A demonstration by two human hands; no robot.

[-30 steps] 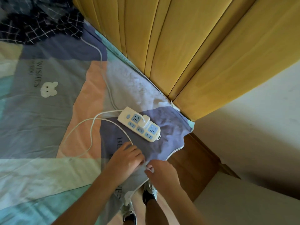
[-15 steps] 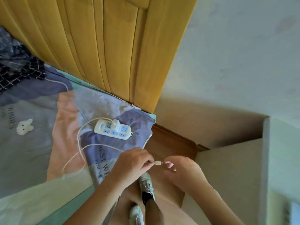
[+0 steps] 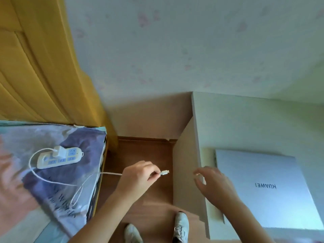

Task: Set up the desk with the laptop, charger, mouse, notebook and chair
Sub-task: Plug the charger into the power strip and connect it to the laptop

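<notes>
Head view, hands: left hand (image 3: 138, 178) pinches the charger cable (image 3: 110, 173) just behind its plug (image 3: 164, 172); right hand (image 3: 213, 183), fingers spread and holding nothing, hovers at the desk (image 3: 245, 123) edge.
Change: half a second ago both hands met at the plug beside the bed (image 3: 52, 190); now they are apart, the plug carried toward the closed laptop (image 3: 263, 190).
Meaning: plugging in looks next.
Charger: seated in the power strip (image 3: 60, 157) on the bed.

Bare forearms without sleeves, bare hands (image 3: 140, 174), white lace-up sneakers (image 3: 181, 227) with dark openings

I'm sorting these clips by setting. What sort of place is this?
Most likely a bedroom with a desk: a bed with a patterned sheet stands against a padded yellow headboard, and across a narrow gap a white desk carries a closed laptop.
</notes>
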